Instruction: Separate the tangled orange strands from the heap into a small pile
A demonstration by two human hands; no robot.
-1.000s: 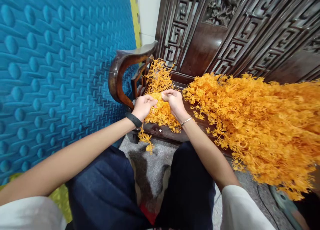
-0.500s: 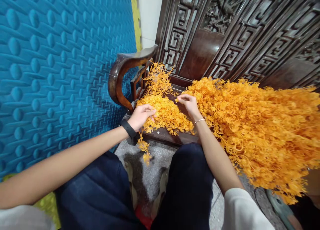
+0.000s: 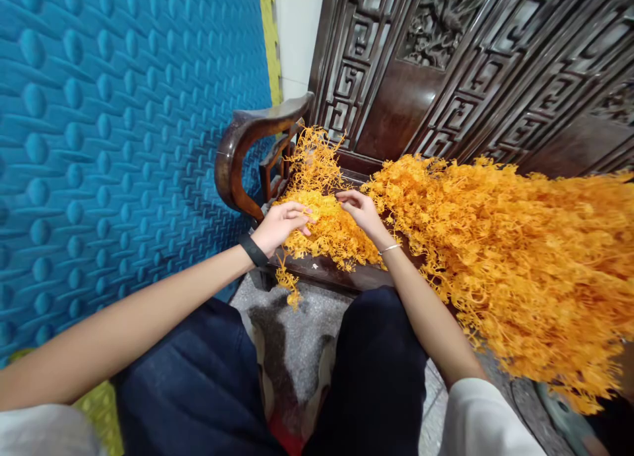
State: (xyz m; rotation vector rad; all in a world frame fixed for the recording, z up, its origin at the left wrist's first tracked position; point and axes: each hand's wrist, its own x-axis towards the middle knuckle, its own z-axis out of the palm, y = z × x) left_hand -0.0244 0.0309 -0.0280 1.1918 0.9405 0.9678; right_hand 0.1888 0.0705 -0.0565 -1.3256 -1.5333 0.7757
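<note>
My left hand (image 3: 283,226), with a black band at its wrist, has its fingers bent at the left edge of a small heap of orange plastic pieces (image 3: 341,235). A thin orange strand (image 3: 288,286) hangs beneath it past the seat edge and appears to be held in those fingers, though the grip itself is hidden. Over the heap's upper right side is my right hand (image 3: 364,213), fingers loosely bent and thumb apart, nothing visible between them. Behind lies a looser clump of thin orange branching pieces (image 3: 317,159).
A much larger orange pile (image 3: 525,258) covers the bench to the right. The dark wooden bench has a curved armrest (image 3: 232,149) on the left and a carved backrest (image 3: 396,106). Blue textured mat (image 3: 123,146) spreads at left. My knees are close to the seat's front edge.
My right hand has moved left toward the small heap, and its fingers have parted. My left hand has shifted slightly right, and the dangling strand hangs higher.
</note>
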